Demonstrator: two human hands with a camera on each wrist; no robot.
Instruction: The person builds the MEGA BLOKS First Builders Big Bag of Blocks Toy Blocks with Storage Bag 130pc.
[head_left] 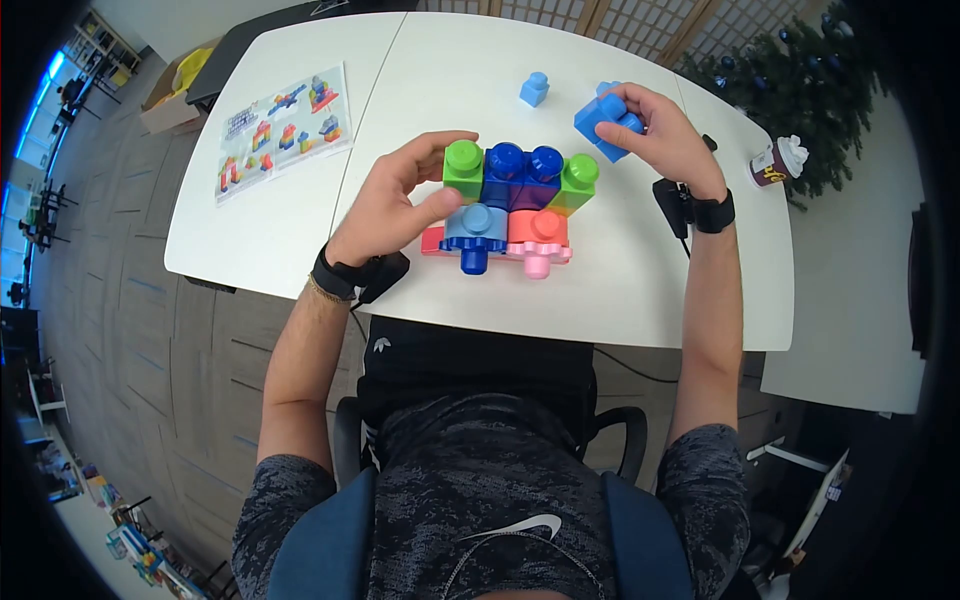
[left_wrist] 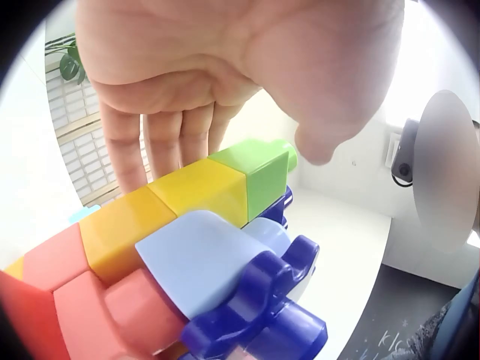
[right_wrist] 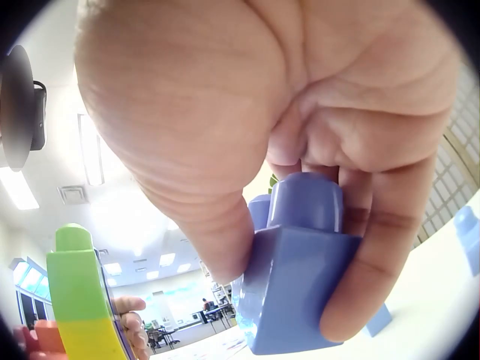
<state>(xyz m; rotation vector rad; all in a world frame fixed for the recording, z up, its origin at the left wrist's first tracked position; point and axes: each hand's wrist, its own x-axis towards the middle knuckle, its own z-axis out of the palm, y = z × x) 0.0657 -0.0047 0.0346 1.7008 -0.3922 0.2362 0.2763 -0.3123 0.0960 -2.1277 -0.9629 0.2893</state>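
Observation:
A colourful building-block structure (head_left: 522, 190) stands on the table, with green blocks at its top corners and two dark blue studs between. Lower down, a light blue block (left_wrist: 199, 259) carries a dark blue gear-shaped piece (left_wrist: 259, 304); an orange block (head_left: 538, 228) has a pink one. My left hand (head_left: 405, 185) is around the structure's left end, fingers extended behind the green block (left_wrist: 262, 172), thumb in front near its stud. To the right, my right hand (head_left: 660, 130) pinches a blue building block (right_wrist: 300, 281) with studs between thumb and fingers, apart from the structure.
A small light blue block (head_left: 535, 90) stands at the back of the table. On the left lies a printed sheet (head_left: 283, 130) with pictures of block models. Near the right edge is a cup (head_left: 770, 168), with a decorated tree (head_left: 800, 85) behind.

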